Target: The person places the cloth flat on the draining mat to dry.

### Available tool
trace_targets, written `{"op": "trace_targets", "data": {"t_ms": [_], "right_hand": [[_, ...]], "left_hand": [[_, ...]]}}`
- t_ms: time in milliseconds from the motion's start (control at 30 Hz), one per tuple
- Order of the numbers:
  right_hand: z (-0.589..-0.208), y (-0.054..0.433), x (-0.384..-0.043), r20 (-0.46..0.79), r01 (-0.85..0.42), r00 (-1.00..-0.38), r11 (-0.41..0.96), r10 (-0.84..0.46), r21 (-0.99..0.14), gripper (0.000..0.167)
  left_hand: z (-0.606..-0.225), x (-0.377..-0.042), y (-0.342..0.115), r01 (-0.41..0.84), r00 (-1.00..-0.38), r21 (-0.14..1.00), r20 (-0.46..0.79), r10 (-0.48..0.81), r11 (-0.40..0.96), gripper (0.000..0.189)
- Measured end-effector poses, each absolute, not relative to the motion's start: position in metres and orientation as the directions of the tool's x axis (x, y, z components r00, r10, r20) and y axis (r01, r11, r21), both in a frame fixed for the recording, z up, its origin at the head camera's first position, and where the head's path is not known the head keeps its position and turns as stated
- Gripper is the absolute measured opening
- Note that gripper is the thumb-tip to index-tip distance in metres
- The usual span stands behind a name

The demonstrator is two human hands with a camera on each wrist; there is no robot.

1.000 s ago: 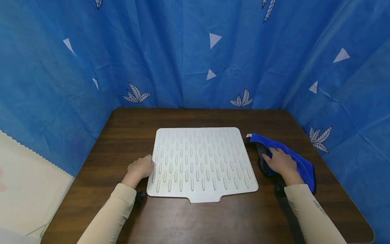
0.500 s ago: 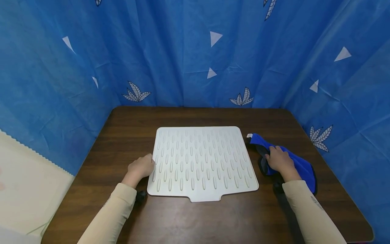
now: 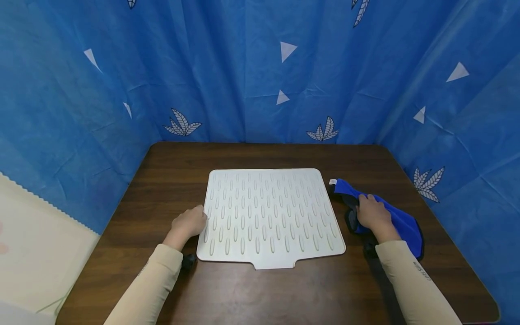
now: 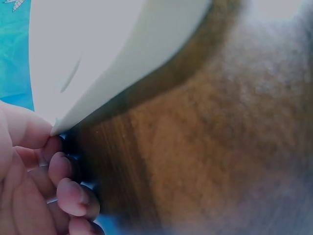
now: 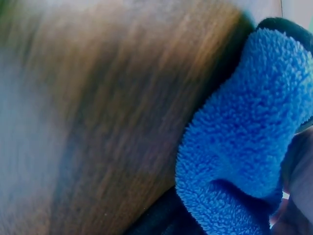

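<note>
A white drainboard with rows of raised oval ridges and a short spout at its near edge lies mid-table. My left hand is at its left edge. In the left wrist view, thumb and index finger pinch the rim of the drainboard, while the other fingers curl beneath. To the right, my right hand grips a bunched blue cloth with a dark border and a small white tag. Fluffy folds of the cloth fill the right wrist view, hiding most of the fingers.
Everything rests on a dark brown wooden table with rounded corners. A blue patterned curtain hangs behind it and along both sides. A pale cloth panel is at the left.
The fingers of my right hand have drawn together on the blue cloth, bunching it slightly. My left hand and the drainboard have stayed put.
</note>
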State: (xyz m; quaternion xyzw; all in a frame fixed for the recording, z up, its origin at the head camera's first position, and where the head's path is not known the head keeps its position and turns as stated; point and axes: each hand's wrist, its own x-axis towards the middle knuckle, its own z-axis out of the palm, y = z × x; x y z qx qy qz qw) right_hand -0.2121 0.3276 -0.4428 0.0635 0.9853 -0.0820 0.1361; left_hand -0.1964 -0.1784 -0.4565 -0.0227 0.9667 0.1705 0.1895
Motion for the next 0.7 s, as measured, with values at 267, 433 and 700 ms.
{"op": "trace_targets", "data": {"t_ms": [267, 433, 700], "right_hand": [[-0.442, 0.328, -0.211, -0.251, 0.127, -0.964, 0.98, 0.086, -0.155, 0.047], [-0.441, 0.329, -0.21, -0.207, 0.102, -0.976, 0.981, 0.066, -0.167, 0.045], [-0.43, 0.327, -0.211, -0.041, 0.068, -0.997, 0.983, 0.062, -0.172, 0.041]], "left_hand": [[-0.455, -0.197, -0.178, -0.127, -0.919, 0.354, -0.394, 0.024, 0.927, 0.046], [-0.455, -0.197, -0.178, -0.128, -0.917, 0.368, -0.397, 0.031, 0.921, 0.047], [-0.455, -0.198, -0.179, -0.117, -0.917, 0.378, -0.397, 0.046, 0.918, 0.047]]}}
